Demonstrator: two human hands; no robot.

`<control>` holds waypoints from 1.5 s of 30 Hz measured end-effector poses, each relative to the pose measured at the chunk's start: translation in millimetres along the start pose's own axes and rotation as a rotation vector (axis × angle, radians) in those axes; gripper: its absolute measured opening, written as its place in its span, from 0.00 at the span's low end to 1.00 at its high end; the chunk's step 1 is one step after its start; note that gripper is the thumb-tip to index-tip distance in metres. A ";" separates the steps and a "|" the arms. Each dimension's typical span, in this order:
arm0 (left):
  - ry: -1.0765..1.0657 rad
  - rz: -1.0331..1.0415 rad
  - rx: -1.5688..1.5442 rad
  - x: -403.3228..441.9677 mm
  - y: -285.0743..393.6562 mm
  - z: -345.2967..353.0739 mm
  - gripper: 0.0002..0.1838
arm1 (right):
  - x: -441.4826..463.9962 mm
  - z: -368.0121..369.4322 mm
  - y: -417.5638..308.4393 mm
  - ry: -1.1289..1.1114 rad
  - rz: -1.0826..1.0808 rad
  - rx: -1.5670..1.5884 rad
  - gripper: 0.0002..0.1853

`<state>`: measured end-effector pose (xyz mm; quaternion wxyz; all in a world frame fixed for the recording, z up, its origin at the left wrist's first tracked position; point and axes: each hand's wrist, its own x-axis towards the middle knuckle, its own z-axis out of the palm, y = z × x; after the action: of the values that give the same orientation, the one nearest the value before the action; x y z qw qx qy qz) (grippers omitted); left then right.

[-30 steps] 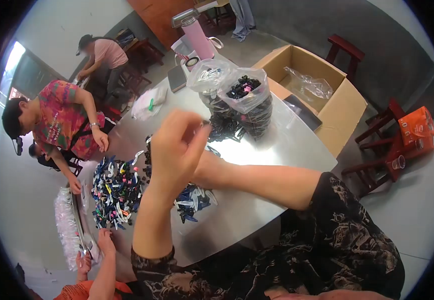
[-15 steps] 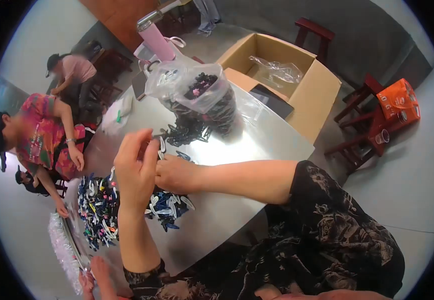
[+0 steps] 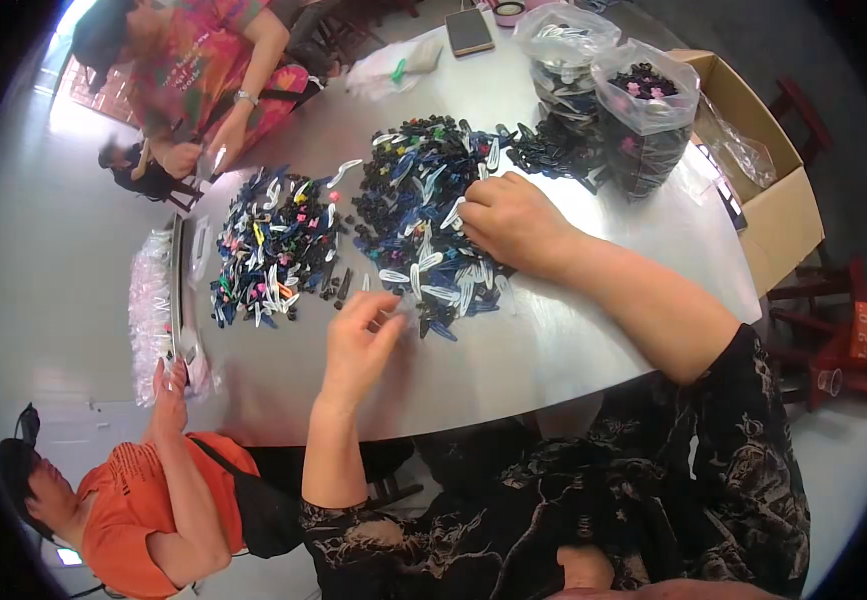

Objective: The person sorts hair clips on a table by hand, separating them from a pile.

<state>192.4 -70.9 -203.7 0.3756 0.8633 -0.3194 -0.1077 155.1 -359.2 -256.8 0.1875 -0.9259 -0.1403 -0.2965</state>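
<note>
Hair clips in white, dark blue and black, mixed with small black and coloured pieces, form a large pile (image 3: 419,180) on the metal table (image 3: 574,345). My right hand (image 3: 514,220) rests at the pile's right side, fingers closed against the clips; what they grip is hidden. Below the pile's lower left edge is my left hand (image 3: 359,340), with thumb and fingers curled together. Something small and translucent shows at its fingertips, too unclear to name. A second mixed pile (image 3: 279,245) lies further left.
Two filled clear bags (image 3: 646,135) stand at the back right, beside an open cardboard box (image 3: 789,215). A dark phone-like object (image 3: 469,32) lies at the back. One co-worker (image 3: 214,60) is at the far left, another (image 3: 154,500) at the lower left, near clear packets (image 3: 151,310).
The view has swung so the piles show fully. My hands, earlier raised close together near the bags, are now apart and lower, the right one at the large pile.
</note>
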 end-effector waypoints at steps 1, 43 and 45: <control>-0.005 0.013 0.004 -1.8 0.3 5.6 0.09 | 0.3 -2.2 -0.7 -0.006 -0.003 0.003 0.05; 0.039 0.012 -0.162 23.2 22.6 10.3 0.04 | -1.0 14.0 -1.1 0.140 -0.082 0.031 0.09; 0.008 0.089 -0.206 36.8 45.1 12.5 0.04 | -1.8 13.4 -3.6 0.129 -0.052 0.031 0.09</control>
<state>194.4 -124.5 -178.1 0.4682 0.8054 -0.3431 -0.1197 159.0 -350.5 -267.0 0.2028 -0.8978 -0.1565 -0.3582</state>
